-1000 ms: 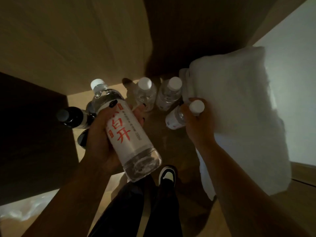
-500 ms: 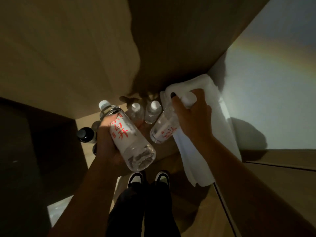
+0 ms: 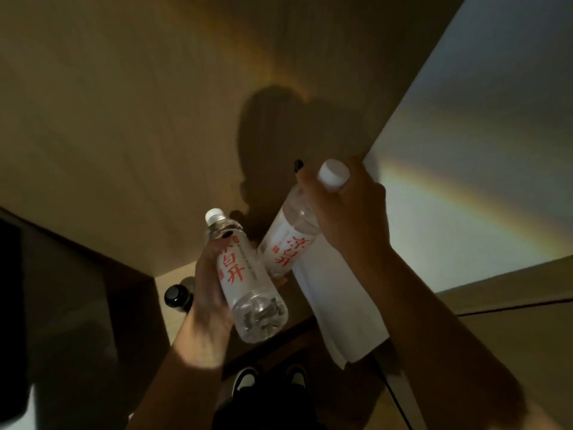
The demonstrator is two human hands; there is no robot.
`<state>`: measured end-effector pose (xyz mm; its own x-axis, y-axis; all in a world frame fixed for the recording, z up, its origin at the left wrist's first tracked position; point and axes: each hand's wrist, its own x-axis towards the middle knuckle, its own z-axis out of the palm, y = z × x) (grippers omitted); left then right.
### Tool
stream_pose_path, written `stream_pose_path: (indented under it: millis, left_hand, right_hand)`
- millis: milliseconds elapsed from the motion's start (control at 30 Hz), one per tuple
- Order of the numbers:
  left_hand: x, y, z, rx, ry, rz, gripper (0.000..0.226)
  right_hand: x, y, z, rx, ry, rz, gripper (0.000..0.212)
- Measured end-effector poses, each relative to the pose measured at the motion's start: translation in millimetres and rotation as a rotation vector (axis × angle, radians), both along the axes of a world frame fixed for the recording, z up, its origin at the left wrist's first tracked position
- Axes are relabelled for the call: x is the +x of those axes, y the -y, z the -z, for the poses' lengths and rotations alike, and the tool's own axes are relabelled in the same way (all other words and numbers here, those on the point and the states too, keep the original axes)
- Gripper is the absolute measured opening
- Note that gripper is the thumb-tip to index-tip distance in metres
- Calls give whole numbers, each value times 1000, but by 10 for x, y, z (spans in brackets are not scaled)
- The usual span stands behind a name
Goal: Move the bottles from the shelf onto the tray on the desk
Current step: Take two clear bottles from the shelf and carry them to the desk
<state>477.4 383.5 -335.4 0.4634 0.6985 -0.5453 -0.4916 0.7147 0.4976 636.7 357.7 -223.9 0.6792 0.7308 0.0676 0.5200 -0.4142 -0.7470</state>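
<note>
The left hand (image 3: pixel 210 283) grips one water bottle (image 3: pixel 245 274) in the air; the right hand (image 3: pixel 347 209) holds a second bottle (image 3: pixel 288 240) near its cap. Behind the left hand, a dark bottle (image 3: pixel 176 297) stands half hidden in shadow. The tray is out of view.

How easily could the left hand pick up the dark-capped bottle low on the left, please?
Probably not now: the left hand already grips a clear water bottle with a white label, so it has no free fingers. The dark-capped bottle stands just beside it, unobstructed.
</note>
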Motion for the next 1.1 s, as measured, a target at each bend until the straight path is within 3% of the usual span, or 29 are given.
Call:
stream_pose_path:
  millis: [67,200,267,367,500,600,633,767,833,933,1000,1100]
  left_hand:
    - [-7,-33,-83,-52,48,-17,47]
    - [36,-77,-501,13,171,133,34]
    - [92,-53,-750,26,327,199,42]
    - [142,1,-1022,104,554,290,42]
    - [242,253,-1514,230,288,204,20]
    - [420,591,-1868,226,93,27,25]
    - [480,715,-1957,193,118,27,26]
    - [708,1251,-2052,117,191,69,26]
    - [804,1519,-2035,111,210,69,21]
    - [901,1837,-1970,107,211,65,24]
    - [880,1992,-1945,123,194,11,19]
    - [775,2195,-1982,152,149,-51,28]
  right_hand:
    - [-24,73,-200,5,30,-21,56]
    - [-61,210,-541,88,91,-166,37]
    - [-62,266,-661,158,-5,-235,29]
    - [-5,335,-838,277,-199,-287,44]
    - [88,558,-929,475,-349,-406,65]
    - [172,825,-860,520,-521,-411,99]
    - [206,938,-878,526,-567,-399,98]
    - [421,1404,-1036,571,-586,-348,42]
    - [520,1632,-1111,587,-551,-356,36]
    - [622,1960,-1124,601,-551,-294,51]
    - [672,2153,-1105,566,-621,-251,75]
    - [728,2377,-1094,466,-763,-241,89]
